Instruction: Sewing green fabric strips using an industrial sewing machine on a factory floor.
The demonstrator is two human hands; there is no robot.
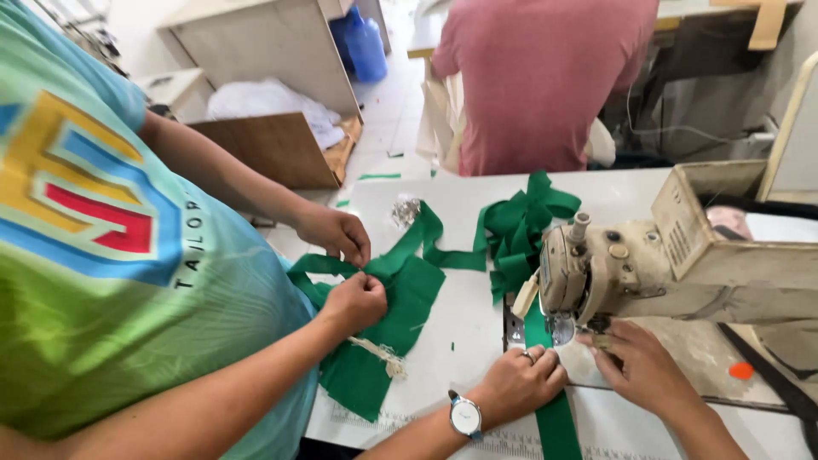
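Observation:
My left hand (516, 383), with a watch on the wrist, has its fingers curled and pressing down on a narrow green fabric strip (554, 422). The strip runs under the foot of a cream sewing machine (630, 268). A loose heap of the same green strip (520, 226) lies behind the machine head. My right hand (646, 368) lies flat on the machine bed, just right of the needle, with its fingertips at the foot. It grips nothing that I can see.
A co-worker in a multicoloured shirt stands at the left, with both hands (349, 273) working a green cloth piece (388, 328) on the white table (460, 328). Another person in a pink shirt (541, 81) sits beyond the table. A wooden cabinet (277, 140) and a blue water bottle (365, 44) stand farther back.

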